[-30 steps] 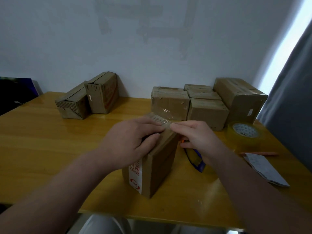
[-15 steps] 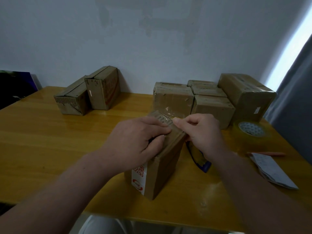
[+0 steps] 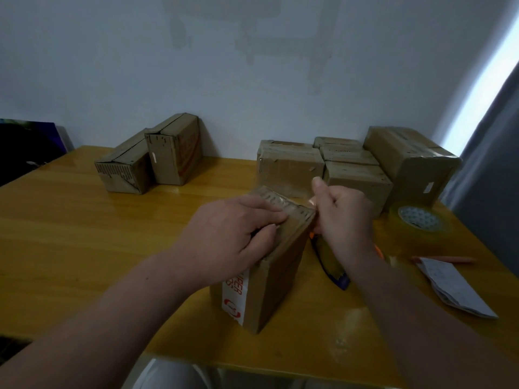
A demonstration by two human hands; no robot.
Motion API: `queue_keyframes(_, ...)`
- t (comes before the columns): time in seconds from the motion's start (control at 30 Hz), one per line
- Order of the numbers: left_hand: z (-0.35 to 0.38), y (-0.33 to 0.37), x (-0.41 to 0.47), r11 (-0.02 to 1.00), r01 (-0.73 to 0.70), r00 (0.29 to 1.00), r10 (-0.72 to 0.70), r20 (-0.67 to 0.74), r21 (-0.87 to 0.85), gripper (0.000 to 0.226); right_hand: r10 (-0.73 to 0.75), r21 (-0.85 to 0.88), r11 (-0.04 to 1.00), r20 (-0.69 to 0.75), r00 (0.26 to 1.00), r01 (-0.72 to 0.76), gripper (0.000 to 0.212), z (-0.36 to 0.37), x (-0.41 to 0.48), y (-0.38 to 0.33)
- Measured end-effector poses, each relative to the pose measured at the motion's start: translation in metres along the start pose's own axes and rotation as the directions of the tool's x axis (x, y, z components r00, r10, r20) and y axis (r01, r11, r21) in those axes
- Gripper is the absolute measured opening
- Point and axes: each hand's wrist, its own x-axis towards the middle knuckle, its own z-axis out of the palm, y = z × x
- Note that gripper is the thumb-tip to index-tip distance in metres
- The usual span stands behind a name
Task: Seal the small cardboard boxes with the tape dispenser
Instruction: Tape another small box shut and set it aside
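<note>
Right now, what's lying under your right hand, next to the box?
A blue and orange tape dispenser lies on the table beneath the right hand, beside the box. Only its blue end and slivers of orange show; the wrist covers the rest.

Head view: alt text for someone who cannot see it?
A person's left hand grips the top of a small cardboard box standing on a yellow table while the right hand pinches its far top edge. Other boxes, a tape roll and a tape dispenser sit nearby.
</note>
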Motion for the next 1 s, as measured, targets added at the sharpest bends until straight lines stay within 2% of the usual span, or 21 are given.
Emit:
queue_keyframes(0.03, 0.0, 0.0, 0.0, 1.0, 0.006, 1.0, -0.006, 0.004, -0.001, 0.048, 0.054, 0.036, 0.998, -0.03, 0.998, -0.053, 0.044, -0.004, 0.002, -0.001)
queue_keyframes(0.07, 0.0, -0.001, -0.001, 1.0, 0.011, 1.0, -0.011, 0.005, 0.0, 0.049, 0.035, 0.026, 0.999, -0.085, 0.996, -0.033, 0.043, -0.008, 0.003, -0.003)
queue_keyframes(0.13, 0.0, -0.001, 0.0, 1.0, 0.018, 1.0, -0.018, 0.004, 0.009, 0.049, -0.183, -0.079, 0.982, -0.185, 0.965, 0.171, 0.039, -0.014, 0.0, -0.008)
queue_keyframes(0.17, 0.0, -0.001, 0.0, 1.0, 0.021, 1.0, -0.021, -0.003, 0.003, 0.048, -0.315, -0.119, 0.948, -0.187, 0.931, 0.296, 0.037, -0.016, -0.004, -0.013)
queue_keyframes(0.23, 0.0, -0.001, 0.001, 0.997, 0.04, 0.999, -0.042, -0.031, -0.07, 0.042, -0.505, -0.195, 0.852, -0.066, 0.86, 0.486, 0.038, -0.017, -0.015, -0.02)
queue_keyframes(0.3, -0.001, 0.0, 0.001, 0.978, 0.113, 0.984, -0.135, -0.119, -0.177, 0.025, -0.58, -0.255, 0.758, 0.159, 0.799, 0.601, 0.047, -0.015, -0.024, -0.02)
queue_keyframes(0.37, -0.002, 0.002, 0.003, 0.916, 0.281, 0.92, -0.342, -0.19, -0.286, 0.01, -0.524, -0.273, 0.741, 0.336, 0.783, 0.614, 0.059, -0.015, -0.027, -0.014)
queue_keyframes(0.43, -0.003, 0.002, 0.007, 0.839, 0.419, 0.83, -0.509, -0.227, -0.348, 0.014, -0.47, -0.277, 0.758, 0.396, 0.789, 0.59, 0.066, -0.016, -0.028, -0.009)
queue_keyframes(0.47, -0.004, -0.001, 0.01, 0.816, 0.476, 0.801, -0.556, -0.222, -0.327, 0.021, -0.462, -0.276, 0.76, 0.406, 0.789, 0.588, 0.067, -0.016, -0.027, -0.008)
queue_keyframes(0.5, -0.006, -0.004, 0.013, 0.789, 0.542, 0.786, -0.598, -0.158, -0.29, 0.037, -0.459, -0.276, 0.76, 0.414, 0.786, 0.589, 0.067, -0.017, -0.027, -0.008)
queue_keyframes(0.57, -0.011, -0.009, 0.019, 0.706, 0.645, 0.756, -0.645, 0.113, -0.293, 0.064, -0.453, -0.274, 0.759, 0.43, 0.781, 0.591, 0.068, -0.018, -0.026, -0.01)
queue_keyframes(0.63, -0.017, -0.007, 0.022, 0.635, 0.692, 0.721, -0.593, 0.357, -0.344, 0.06, -0.437, -0.264, 0.774, 0.436, 0.787, 0.576, 0.071, -0.019, -0.026, -0.01)
queue_keyframes(0.7, -0.02, -0.006, 0.024, 0.691, 0.666, 0.731, -0.528, 0.433, -0.281, 0.052, -0.421, -0.248, 0.793, 0.438, 0.794, 0.557, 0.072, -0.02, -0.026, -0.009)
queue_keyframes(0.8, -0.021, -0.007, 0.028, 0.83, 0.55, 0.782, -0.472, 0.407, -0.095, 0.05, -0.39, -0.237, 0.815, 0.452, 0.802, 0.529, 0.073, -0.02, -0.027, -0.007)
queue_keyframes(1.0, -0.018, -0.01, 0.032, 0.895, 0.445, 0.804, -0.413, 0.428, 0.028, 0.047, -0.364, -0.213, 0.839, 0.465, 0.807, 0.501, 0.075, -0.02, -0.026, -0.006)
